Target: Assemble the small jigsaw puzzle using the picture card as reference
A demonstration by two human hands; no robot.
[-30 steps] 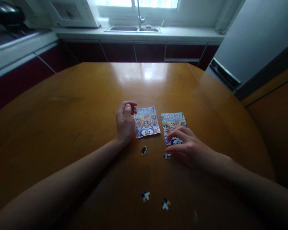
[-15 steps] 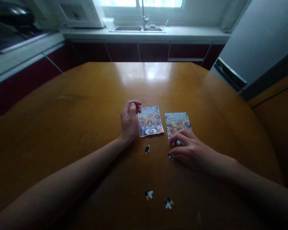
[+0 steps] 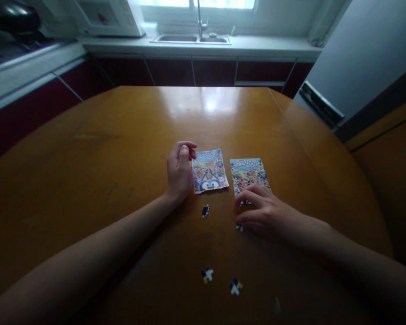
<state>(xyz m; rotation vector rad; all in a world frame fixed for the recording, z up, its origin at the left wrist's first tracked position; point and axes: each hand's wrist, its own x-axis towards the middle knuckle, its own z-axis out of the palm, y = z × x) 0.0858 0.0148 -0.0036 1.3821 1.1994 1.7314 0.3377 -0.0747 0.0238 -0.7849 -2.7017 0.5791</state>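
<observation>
Two small colourful puzzle pictures lie side by side on a round wooden table. My left hand rests loosely curled against the left edge of the left picture, holding nothing I can see. My right hand lies over the lower edge of the right picture, its fingers bent down onto a puzzle piece beneath them. A loose dark piece sits between my hands. Two more pieces, one and another, lie nearer to me.
A kitchen counter with a sink and tap runs along the far wall under a window. A microwave stands at the back left. A grey fridge stands at the right, close to the table's edge.
My right hand has slid a little towards me over the lower edge of the right picture and now covers more of the piece under its fingers. My left hand has stayed put.
</observation>
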